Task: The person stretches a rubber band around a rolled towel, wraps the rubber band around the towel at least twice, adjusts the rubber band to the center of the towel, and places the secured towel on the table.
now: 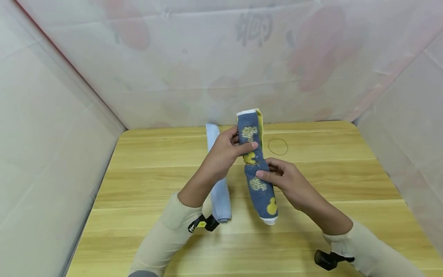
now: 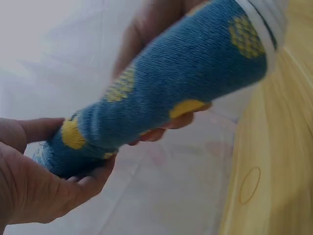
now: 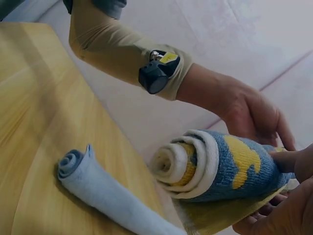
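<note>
In front of me lies a light wooden surface (image 1: 328, 184) with pale grain, a thin circle (image 1: 278, 146) drawn on it near the back. Translucent white sheeting (image 1: 207, 69) walls it in on three sides, faint reddish shapes showing through.

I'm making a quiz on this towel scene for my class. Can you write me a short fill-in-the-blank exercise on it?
1. Both hands hold a rolled blue towel patterned with ____ ducks.
2. The light blue roll lies on the wooden ____.
3. The left hand grips the patterned towel farther from the person than the ____ hand.
4. A thin ____ is drawn on the tabletop.

Missing words: yellow; table; right; circle
</note>
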